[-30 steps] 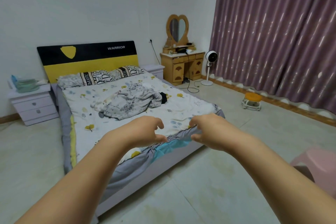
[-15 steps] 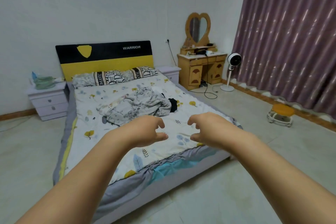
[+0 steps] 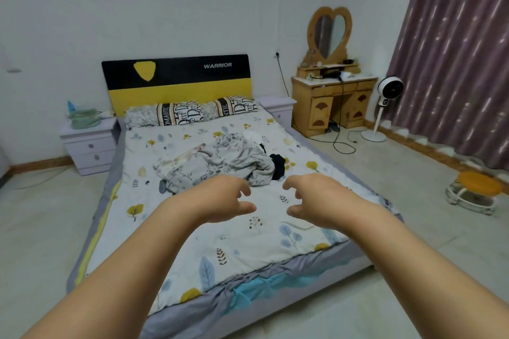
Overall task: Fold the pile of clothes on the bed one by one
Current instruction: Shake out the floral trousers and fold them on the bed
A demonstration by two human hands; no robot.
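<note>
Clothes (image 3: 220, 161) lie in a crumpled pile in the middle of the bed (image 3: 242, 231), not yet touched. The left hand (image 3: 220, 197) and right hand (image 3: 316, 198) hover above the near part of the bed, fingers loosely curled, holding nothing. The approach step seems in hand; next they must reach farther and pick one piece.

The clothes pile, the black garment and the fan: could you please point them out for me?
clothes pile (image 3: 220, 162), head view, on the middle of the grey floral heap.
black garment (image 3: 277, 164), head view, on its bunched middle.
fan (image 3: 390, 88), head view, on its round head.
</note>
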